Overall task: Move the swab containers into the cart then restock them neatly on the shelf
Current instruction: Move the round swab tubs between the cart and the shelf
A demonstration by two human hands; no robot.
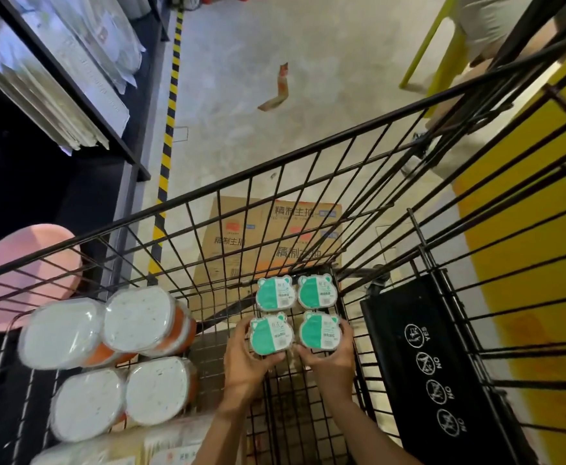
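At the left edge a black shelf (73, 95) carries flat packs wrapped in clear plastic, blurred too much to read. Below it, outside the cart's left wall, sits a pink round stool (23, 270). The black wire cart (308, 152) fills the middle of the view. Against its left wall lie four white-lidded tubs (107, 357) with orange bodies, packed two by two in clear wrap; what is in them cannot be told. Beneath them, at the near-left corner, are more wrapped packs, blurred.

Toward the cart's far-right corner sit four swab containers (295, 313), clear tubs with teal-and-white bear-shaped lids, set two by two and touching. The far pair stands against the far wall. The left hand (248, 357) has its grip round the near-left container (270, 334), thumb at one side and fingers curled round the other. The right hand (330, 359) holds the near-right container (320, 330) likewise. Their contents are hidden by the lids.

Through the far wall a printed cardboard box (274, 229) shows on the floor. At the right, the cart's black folding seat panel (425, 364) bears white YES and NO pictograms.
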